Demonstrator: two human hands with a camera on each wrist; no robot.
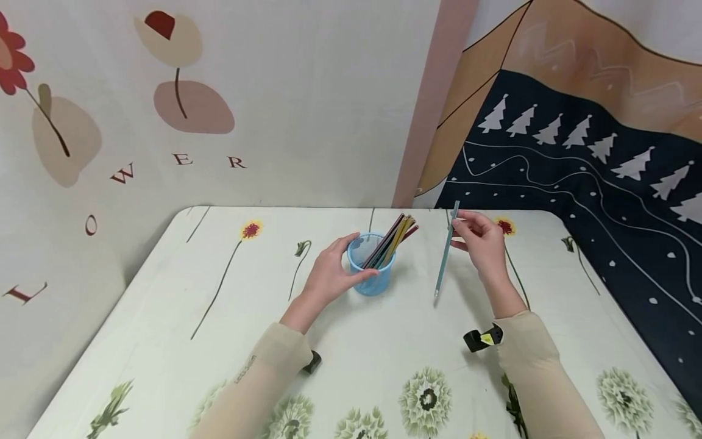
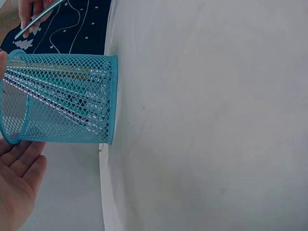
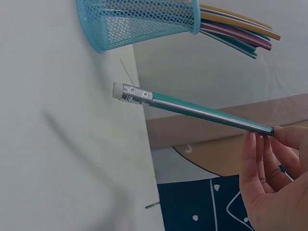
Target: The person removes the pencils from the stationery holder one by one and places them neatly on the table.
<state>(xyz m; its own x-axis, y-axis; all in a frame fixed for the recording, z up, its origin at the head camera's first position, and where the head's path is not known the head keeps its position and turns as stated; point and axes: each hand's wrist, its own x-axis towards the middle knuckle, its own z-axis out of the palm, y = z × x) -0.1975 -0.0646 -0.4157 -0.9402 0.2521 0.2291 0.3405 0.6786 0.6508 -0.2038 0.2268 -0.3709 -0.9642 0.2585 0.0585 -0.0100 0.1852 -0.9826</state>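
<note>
A light blue mesh pencil cup (image 1: 370, 281) stands upright on the table, and a bundle of pencils (image 1: 390, 242) leans to the right inside it. My left hand (image 1: 336, 271) holds the cup near its rim, thumb at the front and fingers on the far left side. To the right of the cup, my right hand (image 1: 481, 241) pinches a teal pencil (image 3: 207, 113) between thumb and fingertips near its upper end. That pencil is tilted, its white eraser (image 3: 117, 91) end pointing down and apart from the cup. Through the mesh (image 2: 62, 96), the lower parts of the pencils show.
A white cloth with printed flowers covers the table (image 1: 373, 341). Behind it hangs a pale printed wall cloth (image 1: 307, 122), with a dark tree-patterned cloth (image 1: 548, 158) at the right. Black wrist straps (image 1: 482, 339) sit at the sleeves.
</note>
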